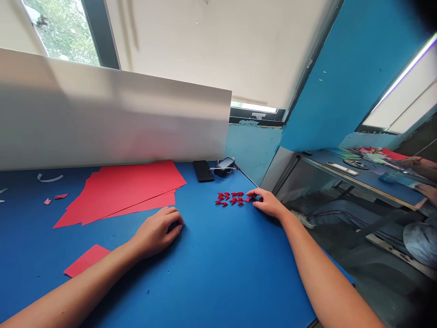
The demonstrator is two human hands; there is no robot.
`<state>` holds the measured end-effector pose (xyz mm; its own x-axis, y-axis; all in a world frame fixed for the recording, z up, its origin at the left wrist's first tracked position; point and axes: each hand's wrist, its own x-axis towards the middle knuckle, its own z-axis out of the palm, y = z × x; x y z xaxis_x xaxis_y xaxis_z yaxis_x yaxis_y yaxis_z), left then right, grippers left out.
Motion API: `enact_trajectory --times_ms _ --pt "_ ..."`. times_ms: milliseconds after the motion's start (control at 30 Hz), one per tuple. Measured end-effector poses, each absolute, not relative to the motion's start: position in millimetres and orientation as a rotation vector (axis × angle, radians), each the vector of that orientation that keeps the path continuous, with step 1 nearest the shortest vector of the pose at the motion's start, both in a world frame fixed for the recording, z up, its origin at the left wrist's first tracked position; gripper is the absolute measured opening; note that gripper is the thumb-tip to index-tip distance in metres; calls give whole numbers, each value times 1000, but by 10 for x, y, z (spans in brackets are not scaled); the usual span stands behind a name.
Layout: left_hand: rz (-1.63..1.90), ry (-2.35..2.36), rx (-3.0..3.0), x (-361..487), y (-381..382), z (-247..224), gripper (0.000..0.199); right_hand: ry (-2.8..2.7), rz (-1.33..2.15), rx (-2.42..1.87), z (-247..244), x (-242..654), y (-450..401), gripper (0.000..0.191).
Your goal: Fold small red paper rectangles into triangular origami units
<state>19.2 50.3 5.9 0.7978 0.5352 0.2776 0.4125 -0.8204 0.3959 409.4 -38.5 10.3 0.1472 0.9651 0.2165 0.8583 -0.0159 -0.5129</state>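
Note:
Several small folded red paper triangles (234,200) lie in loose rows on the blue table. At their right end, my right hand (268,203) has its thumb and forefinger apart beside one red piece (247,199); I see nothing gripped. My left hand (157,231) rests on the table near the large red sheets, its fingers loosely curled and a gap between thumb and forefinger, with no object showing there. Partly under my left forearm lies a smaller red paper piece (87,260).
Stacked red sheets (136,189) lie at the back left, with red scraps (61,196) and a white paper strip (49,178) further left. A black phone (203,171) and a dark device with a white cable (224,166) sit behind the triangles. Another person sits at a second table (372,175).

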Motion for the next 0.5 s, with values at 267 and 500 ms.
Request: enact_trajectory --times_ms 267,500 --pt "517 736 2665 195 519 45 13 -1798 210 -1870 36 4126 -295 19" --pt "505 741 2663 202 522 49 13 -1641 59 -1872 -52 4093 -204 23"
